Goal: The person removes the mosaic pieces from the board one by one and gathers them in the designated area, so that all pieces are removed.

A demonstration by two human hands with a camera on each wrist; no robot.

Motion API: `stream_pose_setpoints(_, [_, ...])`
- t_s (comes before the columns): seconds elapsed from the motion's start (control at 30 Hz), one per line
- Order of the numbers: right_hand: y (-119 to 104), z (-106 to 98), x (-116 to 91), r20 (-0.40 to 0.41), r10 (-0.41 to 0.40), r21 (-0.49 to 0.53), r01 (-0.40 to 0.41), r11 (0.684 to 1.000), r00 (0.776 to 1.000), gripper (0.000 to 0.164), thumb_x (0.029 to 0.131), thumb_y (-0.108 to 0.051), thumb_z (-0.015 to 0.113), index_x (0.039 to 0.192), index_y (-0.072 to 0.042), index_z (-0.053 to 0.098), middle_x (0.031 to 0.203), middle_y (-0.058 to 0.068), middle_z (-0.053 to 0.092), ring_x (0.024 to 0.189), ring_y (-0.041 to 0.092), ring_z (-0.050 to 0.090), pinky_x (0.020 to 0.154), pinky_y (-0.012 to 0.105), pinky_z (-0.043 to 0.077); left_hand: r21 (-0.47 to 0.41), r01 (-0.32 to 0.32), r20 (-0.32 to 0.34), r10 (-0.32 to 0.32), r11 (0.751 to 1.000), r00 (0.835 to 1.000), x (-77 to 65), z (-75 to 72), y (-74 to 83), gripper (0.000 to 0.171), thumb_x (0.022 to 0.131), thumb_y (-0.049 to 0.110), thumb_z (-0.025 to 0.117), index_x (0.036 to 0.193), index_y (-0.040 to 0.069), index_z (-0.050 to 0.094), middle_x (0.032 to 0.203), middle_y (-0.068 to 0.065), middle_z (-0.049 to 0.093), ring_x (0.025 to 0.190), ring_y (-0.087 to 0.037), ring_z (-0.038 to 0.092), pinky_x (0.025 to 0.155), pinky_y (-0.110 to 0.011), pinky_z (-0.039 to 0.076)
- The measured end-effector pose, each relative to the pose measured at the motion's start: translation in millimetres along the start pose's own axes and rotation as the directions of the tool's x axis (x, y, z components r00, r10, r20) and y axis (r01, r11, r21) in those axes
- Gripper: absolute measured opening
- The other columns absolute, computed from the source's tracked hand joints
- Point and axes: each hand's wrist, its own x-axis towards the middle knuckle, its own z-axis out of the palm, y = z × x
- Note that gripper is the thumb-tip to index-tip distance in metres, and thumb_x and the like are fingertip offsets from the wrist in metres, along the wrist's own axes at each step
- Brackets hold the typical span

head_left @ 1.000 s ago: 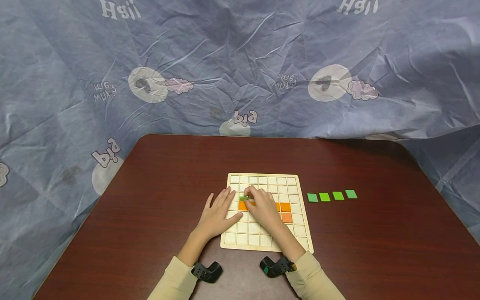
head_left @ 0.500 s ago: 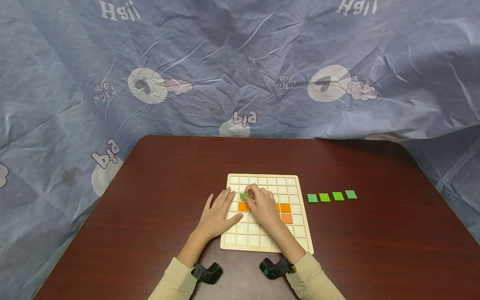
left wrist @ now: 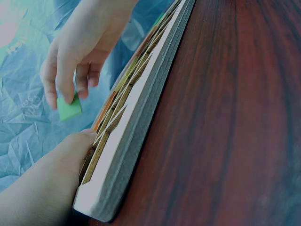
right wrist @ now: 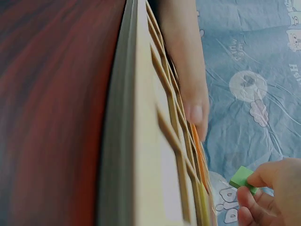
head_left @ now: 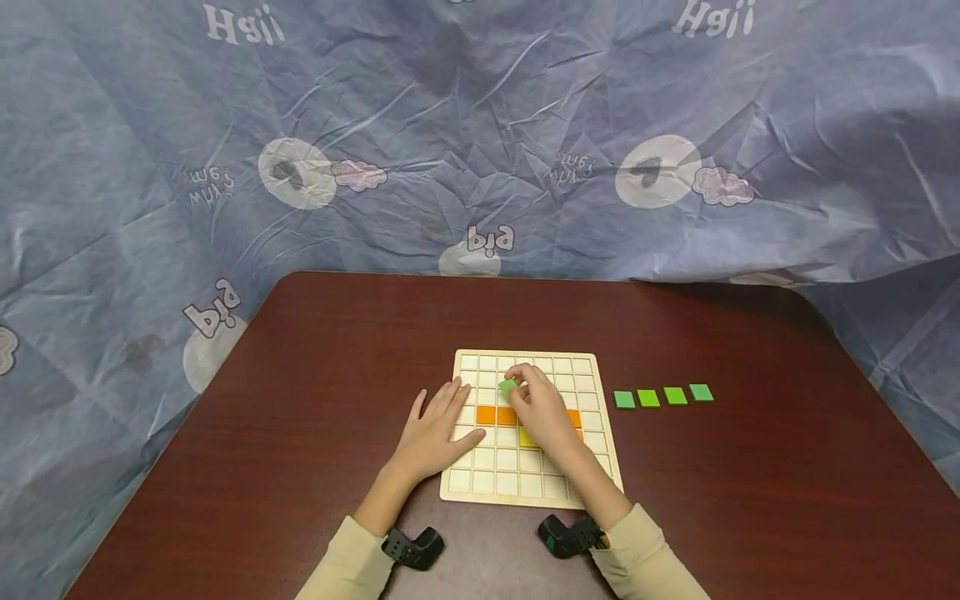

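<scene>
A pale wooden grid board (head_left: 495, 492) lies on the table. My right hand (head_left: 543, 414) pinches a green square tile (head_left: 507, 387) between thumb and fingertips, above the board's upper middle cells. In both wrist views the tile (left wrist: 69, 108) (right wrist: 242, 178) hangs off the board's surface. My left hand (head_left: 435, 429) lies flat with straight fingers on the board's left edge. Orange tiles (head_left: 486, 415) sit in a row of cells, partly hidden behind my right hand. Below that row is a yellow tile (head_left: 528, 437).
Several green tiles, among them a bright green one (head_left: 648, 398), lie in a row on the dark red-brown table (head_left: 360, 358) right of the board. A blue printed cloth (head_left: 420, 108) hangs behind the table.
My right hand has moved to the right with the green tile, away from the cell above the leftmost orange tile. The yellow tile has come into view. My left hand has stayed put.
</scene>
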Motion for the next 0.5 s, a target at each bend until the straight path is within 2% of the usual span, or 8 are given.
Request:
stream_pose_setpoints(0.27, [13.5,-27.3,-5.3,-0.029,0.062,-0.003,-0.063,0.998,0.998,0.019,0.087,-0.012,0.05,0.105,-0.014,0.054,0.096,0.002,0.057,0.068,0.014,0.046,0.053,0.023,0.038,-0.019,-0.007,0.0,0.007,1.0,1.0,-0.6,-1.0,0.9,0.076,0.086,0.063,0.038,0.146,0.019,0.021,0.153,0.001,0.017,0.14,-0.015,0.019,0.113,-0.048,0.004])
stream_pose_setpoints(0.5, [29.8,-52.2,-11.7,-0.082,0.051,-0.032,-0.054,0.998,0.995,0.022,0.086,-0.01,0.049,0.107,-0.012,0.055,0.09,0.003,0.057,0.066,0.013,0.045,0.05,0.021,0.037,-0.015,-0.014,0.0,0.014,1.0,1.0,-1.1,-1.1,0.9,0.077,0.086,0.063,0.037,0.147,0.019,0.02,0.153,0.001,0.016,0.141,-0.015,0.018,0.113,-0.048,0.004])
